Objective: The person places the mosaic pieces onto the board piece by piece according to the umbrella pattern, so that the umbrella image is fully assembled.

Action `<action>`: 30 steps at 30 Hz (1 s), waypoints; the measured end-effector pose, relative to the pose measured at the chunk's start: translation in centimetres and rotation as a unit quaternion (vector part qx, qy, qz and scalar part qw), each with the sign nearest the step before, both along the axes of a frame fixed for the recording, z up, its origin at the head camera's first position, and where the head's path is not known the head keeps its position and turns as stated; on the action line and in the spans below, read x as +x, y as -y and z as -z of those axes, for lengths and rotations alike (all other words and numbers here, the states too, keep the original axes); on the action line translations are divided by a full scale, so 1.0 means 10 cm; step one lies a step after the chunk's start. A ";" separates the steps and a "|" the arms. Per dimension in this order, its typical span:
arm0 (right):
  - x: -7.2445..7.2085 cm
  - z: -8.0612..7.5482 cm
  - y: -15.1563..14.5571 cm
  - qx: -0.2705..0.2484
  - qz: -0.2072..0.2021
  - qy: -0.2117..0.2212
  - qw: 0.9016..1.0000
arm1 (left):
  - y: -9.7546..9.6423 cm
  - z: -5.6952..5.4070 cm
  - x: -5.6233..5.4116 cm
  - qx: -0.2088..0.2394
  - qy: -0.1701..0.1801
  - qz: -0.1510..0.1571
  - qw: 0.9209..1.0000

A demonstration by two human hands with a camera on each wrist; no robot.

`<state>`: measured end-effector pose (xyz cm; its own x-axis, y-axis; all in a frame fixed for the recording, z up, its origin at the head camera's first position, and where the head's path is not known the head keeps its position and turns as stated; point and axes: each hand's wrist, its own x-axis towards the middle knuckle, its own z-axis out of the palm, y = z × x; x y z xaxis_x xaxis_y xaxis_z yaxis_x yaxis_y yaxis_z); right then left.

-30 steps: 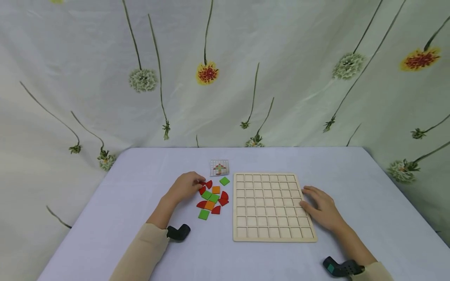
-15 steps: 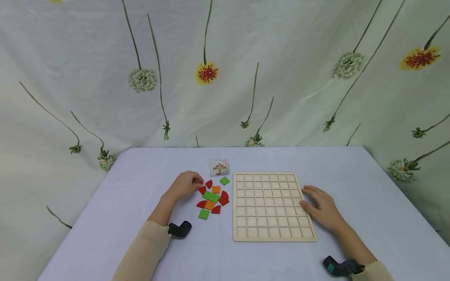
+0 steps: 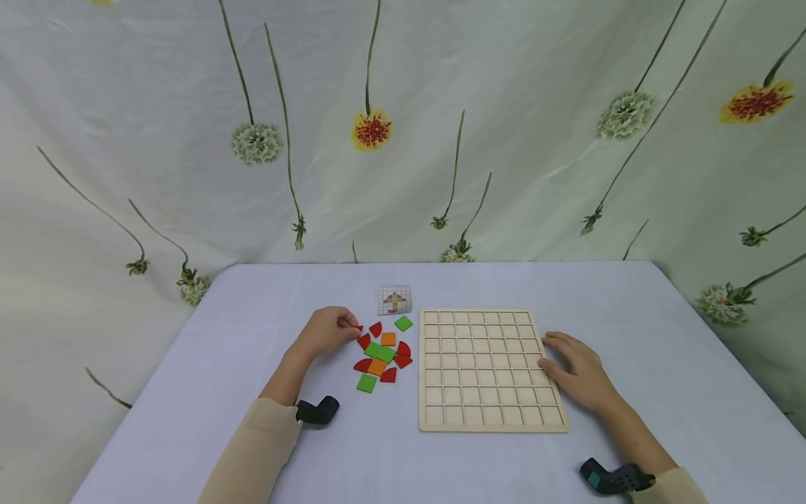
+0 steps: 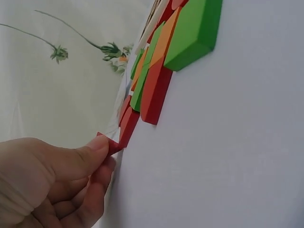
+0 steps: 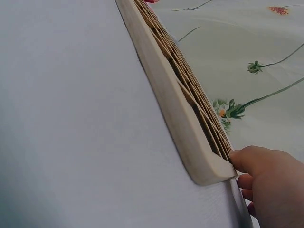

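Observation:
At the left of the loose pieces, my left hand pinches a small red wooden piece between thumb and fingertips; most of its shape is hidden. Beside those fingertips lie red quarter-round pieces, green squares and orange squares. A pale wooden grid board lies flat to their right, its cells bare. My right hand rests against the board's right edge with relaxed fingers, the thumb touching the rim in the right wrist view.
A small card printed with a coloured pattern on a grid lies behind the pieces. All of it sits on a white-covered table, with a flowered cloth hanging behind the far edge.
My left hand has drawn slightly left, away from the other pieces, with a red piece pinched in its fingertips. The right hand and the board stay where they were.

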<state>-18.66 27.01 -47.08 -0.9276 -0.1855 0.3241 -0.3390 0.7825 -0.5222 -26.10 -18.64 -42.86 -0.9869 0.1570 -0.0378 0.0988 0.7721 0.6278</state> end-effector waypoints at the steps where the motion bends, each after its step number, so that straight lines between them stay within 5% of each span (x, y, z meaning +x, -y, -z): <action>1: 0.00 0.00 0.00 0.000 0.000 0.001 1.000 | 0.00 -0.01 0.00 0.006 -0.001 -0.003 1.000; 15: 0.00 0.01 -0.01 -0.002 0.001 0.002 1.000 | -0.22 -0.17 -0.01 0.107 0.008 0.013 0.994; 30: 0.00 0.00 -0.01 0.002 0.001 -0.001 1.000 | -0.68 -0.15 -0.06 0.130 0.005 0.036 0.991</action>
